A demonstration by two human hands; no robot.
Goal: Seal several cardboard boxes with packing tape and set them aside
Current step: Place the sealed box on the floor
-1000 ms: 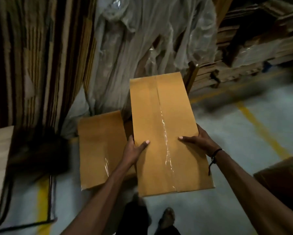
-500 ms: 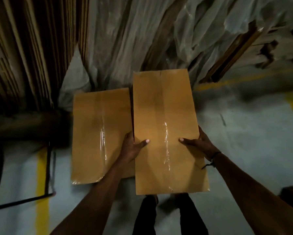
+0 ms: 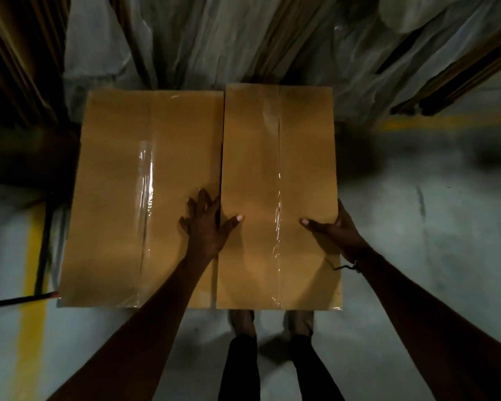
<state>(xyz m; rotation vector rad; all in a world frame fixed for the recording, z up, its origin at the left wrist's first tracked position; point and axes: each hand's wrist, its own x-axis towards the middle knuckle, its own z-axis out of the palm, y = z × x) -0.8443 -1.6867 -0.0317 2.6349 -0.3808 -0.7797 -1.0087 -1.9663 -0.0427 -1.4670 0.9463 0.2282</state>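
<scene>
Two brown cardboard boxes stand side by side on the floor, each with clear tape along its top seam. The right box (image 3: 278, 157) touches the left box (image 3: 113, 198) along their long sides. My left hand (image 3: 206, 224) lies over the gap between them, with spread fingers flat on the left box and the thumb on the right box. My right hand (image 3: 337, 231) holds the right box's right edge, thumb on top and fingers down the side, where they are hidden. A strip of clear tape (image 3: 278, 227) runs between my two thumbs.
Crumpled plastic sheeting (image 3: 214, 39) hangs right behind the boxes. Flat cardboard sheets (image 3: 17, 53) lean at the left and boards (image 3: 460, 76) at the upper right. A yellow floor line (image 3: 33, 285) and a black rod (image 3: 12, 302) lie left. My feet (image 3: 243, 322) are just below the boxes.
The right box has come down from the air to sit level against the left box. My left fingers now lie spread on the left box's top.
</scene>
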